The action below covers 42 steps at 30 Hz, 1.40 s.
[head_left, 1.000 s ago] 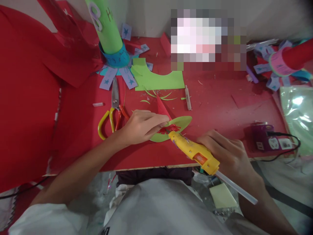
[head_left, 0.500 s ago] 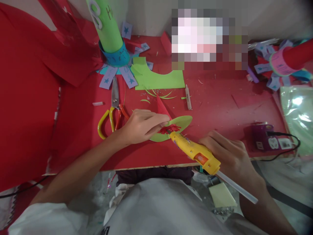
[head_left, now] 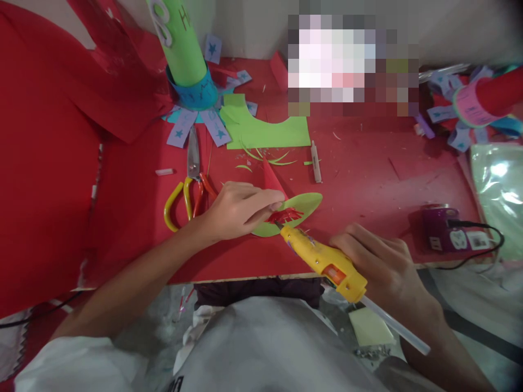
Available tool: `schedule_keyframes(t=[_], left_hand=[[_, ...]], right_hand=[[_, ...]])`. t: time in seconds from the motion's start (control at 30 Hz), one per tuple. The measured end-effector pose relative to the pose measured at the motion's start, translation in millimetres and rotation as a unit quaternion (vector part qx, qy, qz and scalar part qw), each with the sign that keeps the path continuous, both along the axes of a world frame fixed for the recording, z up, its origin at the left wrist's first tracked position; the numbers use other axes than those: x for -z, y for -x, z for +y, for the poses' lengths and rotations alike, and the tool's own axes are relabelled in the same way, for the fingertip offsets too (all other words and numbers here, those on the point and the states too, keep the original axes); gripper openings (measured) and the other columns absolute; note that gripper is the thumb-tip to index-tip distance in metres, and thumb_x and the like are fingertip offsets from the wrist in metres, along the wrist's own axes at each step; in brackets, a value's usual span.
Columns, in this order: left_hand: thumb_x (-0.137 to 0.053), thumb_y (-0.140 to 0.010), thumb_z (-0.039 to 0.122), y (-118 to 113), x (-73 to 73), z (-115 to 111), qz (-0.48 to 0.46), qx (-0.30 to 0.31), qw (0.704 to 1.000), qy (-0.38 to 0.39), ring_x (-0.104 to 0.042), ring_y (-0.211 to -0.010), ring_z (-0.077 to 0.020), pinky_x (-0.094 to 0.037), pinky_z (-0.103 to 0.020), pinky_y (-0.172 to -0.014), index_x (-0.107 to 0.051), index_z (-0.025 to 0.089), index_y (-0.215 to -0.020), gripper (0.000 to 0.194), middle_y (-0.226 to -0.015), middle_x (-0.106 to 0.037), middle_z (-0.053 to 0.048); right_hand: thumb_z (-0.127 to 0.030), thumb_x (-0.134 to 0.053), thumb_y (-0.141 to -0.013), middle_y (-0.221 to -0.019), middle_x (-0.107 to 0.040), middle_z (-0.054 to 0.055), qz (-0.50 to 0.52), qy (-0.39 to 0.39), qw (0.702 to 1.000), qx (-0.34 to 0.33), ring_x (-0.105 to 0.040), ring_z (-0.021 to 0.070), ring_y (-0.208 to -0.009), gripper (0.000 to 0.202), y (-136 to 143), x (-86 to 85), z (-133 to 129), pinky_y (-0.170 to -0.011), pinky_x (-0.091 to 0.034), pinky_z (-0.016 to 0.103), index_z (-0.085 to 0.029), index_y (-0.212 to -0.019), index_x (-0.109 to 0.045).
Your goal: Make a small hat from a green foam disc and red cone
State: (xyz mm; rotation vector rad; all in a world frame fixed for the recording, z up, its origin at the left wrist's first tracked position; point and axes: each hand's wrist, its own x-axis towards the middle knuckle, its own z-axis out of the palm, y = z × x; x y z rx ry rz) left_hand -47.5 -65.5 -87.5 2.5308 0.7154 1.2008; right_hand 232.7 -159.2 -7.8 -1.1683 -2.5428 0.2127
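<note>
My right hand [head_left: 371, 261] is wrapped round a yellow hot glue gun [head_left: 322, 256], with a clear glue stick [head_left: 396, 325] sticking out of its back. The gun's tip is at the red fringed edge [head_left: 286, 215] of a red paper cone [head_left: 271, 177]. That fringe lies against a light green paper disc [head_left: 309, 203]. With thumb and fingers closed, my left hand [head_left: 245, 209] pinches the cone near its base; it covers part of the cone and disc.
Scissors [head_left: 193, 169] with yellow and red handles lie left of my left hand. Behind are a green cut-out sheet [head_left: 269, 136], a white capped pen [head_left: 316, 162] and a green paper tube [head_left: 183, 49]. A purple power socket box [head_left: 443, 228] with a cable stands right.
The glue gun's tip has shifted slightly left and down along the red fringe. My left hand keeps its hold in nearly the same place.
</note>
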Motion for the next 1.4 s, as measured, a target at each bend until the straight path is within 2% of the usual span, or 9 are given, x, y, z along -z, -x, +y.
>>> schedule_keyframes(t=[0.27, 0.57, 0.73, 0.9, 0.97, 1.07, 1.17, 1.27, 1.4], left_hand=[[-0.06, -0.107, 0.017, -1.8, 4.0, -0.1, -0.023, 0.001, 1.0, 0.001, -0.071, -0.064, -0.0097, -0.047, -0.023, -0.063, -0.068, 0.02, -0.113, 0.01, -0.079, -0.078, 0.003], [-0.059, -0.107, 0.021, -2.0, 5.7, -2.2, -0.016, -0.018, 1.0, 0.015, -0.066, -0.056, -0.0087, -0.046, -0.021, -0.059, -0.069, 0.022, -0.111, 0.01, -0.069, -0.072, 0.004], [-0.059, -0.107, 0.021, -0.8, 6.1, -2.9, -0.002, -0.031, 0.999, 0.024, -0.066, -0.055, -0.0089, -0.046, -0.02, -0.058, -0.07, 0.021, -0.11, 0.012, -0.068, -0.071, 0.004], [-0.057, -0.108, 0.023, 0.3, 5.7, -1.9, 0.004, -0.029, 0.999, 0.036, -0.067, -0.057, -0.0094, -0.048, -0.02, -0.06, -0.07, 0.021, -0.109, 0.013, -0.068, -0.071, 0.003], [-0.059, -0.108, 0.022, 0.5, 5.6, -1.3, 0.0, -0.026, 0.999, 0.035, -0.067, -0.057, -0.0097, -0.047, -0.021, -0.06, -0.069, 0.02, -0.108, 0.011, -0.068, -0.071, 0.003], [-0.06, -0.106, 0.017, 0.6, 3.8, -0.7, -0.011, -0.015, 0.999, 0.035, -0.066, -0.058, -0.0092, -0.046, -0.021, -0.06, -0.067, 0.02, -0.108, 0.008, -0.071, -0.071, 0.003], [-0.058, -0.105, 0.013, 0.2, -0.9, -0.4, -0.018, -0.003, 0.999, 0.043, -0.064, -0.061, -0.0083, -0.044, -0.021, -0.061, -0.065, 0.02, -0.105, 0.01, -0.075, -0.072, 0.002], [-0.054, -0.106, 0.012, -0.9, -6.3, -0.1, -0.016, 0.009, 0.998, 0.061, -0.063, -0.068, -0.0095, -0.043, -0.023, -0.063, -0.062, 0.02, -0.1, 0.013, -0.082, -0.072, -0.001], [-0.053, -0.107, 0.012, -2.6, -7.4, 0.7, -0.024, 0.015, 0.996, 0.085, -0.063, -0.075, -0.0114, -0.044, -0.024, -0.066, -0.061, 0.02, -0.099, 0.014, -0.088, -0.071, -0.003]], right_hand=[[-0.013, -0.049, -0.108, -0.073, -0.058, 0.001, -0.004, -0.047, 0.998, -0.03, -0.051, 0.0152, -0.062, 0.025, 11.8, 3.6, 6.1, -0.054, -0.036, 0.032, -0.022, -0.086, -0.056], [-0.012, -0.045, -0.108, -0.072, -0.058, 0.001, -0.036, -0.052, 0.998, -0.029, -0.052, 0.0156, -0.06, 0.029, 17.4, 8.1, 3.7, -0.053, -0.036, 0.033, -0.022, -0.083, -0.058], [-0.021, -0.044, -0.113, -0.076, -0.064, 0.002, -0.014, -0.031, 0.999, -0.03, -0.058, 0.0148, -0.06, 0.024, 17.2, 11.7, 1.8, -0.053, -0.039, 0.032, -0.018, -0.097, -0.063], [-0.027, -0.051, -0.113, -0.082, -0.072, 0.003, 0.058, -0.025, 0.998, -0.028, -0.063, 0.0155, -0.065, 0.018, 6.6, 23.5, -5.4, -0.057, -0.046, 0.031, -0.018, -0.117, -0.067], [-0.029, -0.053, -0.112, -0.081, -0.073, 0.004, 0.1, -0.043, 0.994, -0.006, -0.064, 0.0175, -0.067, 0.021, -2.1, 30.3, -10.5, -0.061, -0.049, 0.032, -0.018, -0.119, -0.069], [-0.024, -0.062, -0.106, -0.085, -0.073, 0.005, 0.164, -0.072, 0.983, 0.047, -0.066, 0.0207, -0.074, 0.02, -20.7, 43.0, -17.4, -0.067, -0.053, 0.035, -0.019, -0.124, -0.071], [-0.021, -0.07, -0.099, -0.091, -0.073, 0.004, 0.189, -0.092, 0.969, 0.128, -0.065, 0.0214, -0.074, 0.029, -42.6, 58.2, -19.4, -0.068, -0.053, 0.035, -0.025, -0.127, -0.072], [-0.02, -0.068, -0.098, -0.09, -0.071, 0.006, 0.1, -0.079, 0.972, 0.199, -0.063, 0.0238, -0.076, 0.032, -60.5, 73.1, -14.5, -0.072, -0.053, 0.038, -0.024, -0.129, -0.071], [-0.026, -0.06, -0.1, -0.104, -0.074, 0.013, -0.041, -0.037, 0.967, 0.25, -0.065, 0.0311, -0.091, 0.043, -70.7, 88.4, -2.9, -0.086, -0.056, 0.048, -0.019, -0.142, -0.066]])
